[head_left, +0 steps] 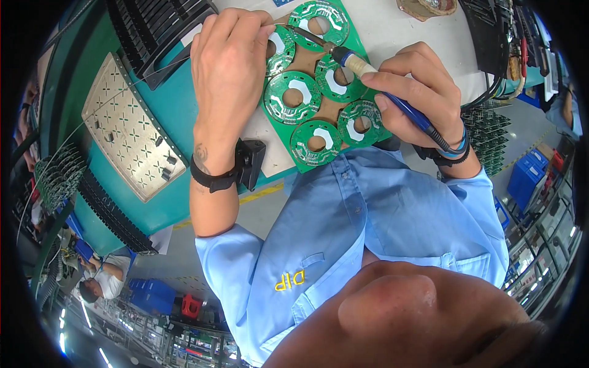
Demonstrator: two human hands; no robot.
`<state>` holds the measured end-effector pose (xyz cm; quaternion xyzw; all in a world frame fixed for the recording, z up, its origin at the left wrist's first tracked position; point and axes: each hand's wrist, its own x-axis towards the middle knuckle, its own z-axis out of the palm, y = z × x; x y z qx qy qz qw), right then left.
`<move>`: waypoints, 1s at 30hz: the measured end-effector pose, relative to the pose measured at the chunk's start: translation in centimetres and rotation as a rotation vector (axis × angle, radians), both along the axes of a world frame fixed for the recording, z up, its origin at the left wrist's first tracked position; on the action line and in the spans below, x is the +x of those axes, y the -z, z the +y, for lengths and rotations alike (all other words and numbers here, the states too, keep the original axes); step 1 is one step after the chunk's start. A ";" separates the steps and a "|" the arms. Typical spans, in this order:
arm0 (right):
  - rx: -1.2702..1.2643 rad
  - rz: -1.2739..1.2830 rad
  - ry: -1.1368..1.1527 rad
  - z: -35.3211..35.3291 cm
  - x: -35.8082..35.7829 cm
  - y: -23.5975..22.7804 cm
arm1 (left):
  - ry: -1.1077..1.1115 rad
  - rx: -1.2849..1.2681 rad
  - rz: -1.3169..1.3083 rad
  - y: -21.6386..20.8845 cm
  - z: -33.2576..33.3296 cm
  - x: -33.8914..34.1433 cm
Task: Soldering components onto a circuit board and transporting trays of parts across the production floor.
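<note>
A: Where could trouble start, nearest first?

B: At the shirt [368, 202]. The green panel [316, 89] of round circuit boards [274, 93] lies on the counter [386, 30], its near corner close to the shirt front; leaning in could nudge it out of place.

A: And the hands?

B: The right hand [423, 92] is curled closed, pen-fashion, round a soldering iron [356, 63] with a blue handle. The left hand [230, 61] has its fingertips pinched together on a thin wire [279, 24], just beside the iron's tip at the panel's far end. A slip there could burn a finger; a drifting tip could scorch a neighbouring board.

A: Anything off to the side?

B: The wire seems to run leftward past the pale perforated tray [132, 126]. If it snagged, the pinch could jerk, or the small black parts [166, 174] there could scatter.

A: Any writing?

B: Yellow embroidered lettering [289, 280] on the shirt, upside down from here. The boards carry fine white print, too small to make out. On the blue crates [526, 178] in the background I can read nothing.
</note>
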<state>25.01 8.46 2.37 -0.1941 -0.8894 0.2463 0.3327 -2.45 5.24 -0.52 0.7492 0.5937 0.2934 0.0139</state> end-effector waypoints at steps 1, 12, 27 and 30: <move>-0.001 0.000 -0.001 0.0 0.0 0.0 | -0.005 0.008 -0.005 0.2 0.0 -0.1; -0.010 0.042 0.015 -1.0 1.7 -1.0 | -0.126 -0.148 -0.360 -0.9 -1.3 0.4; -0.078 0.258 0.685 -1.4 7.6 2.4 | -0.017 0.093 -0.037 -0.4 -1.1 -0.3; -0.086 0.327 0.475 -1.1 6.8 1.4 | -0.020 0.062 -0.067 -0.1 -1.1 -0.3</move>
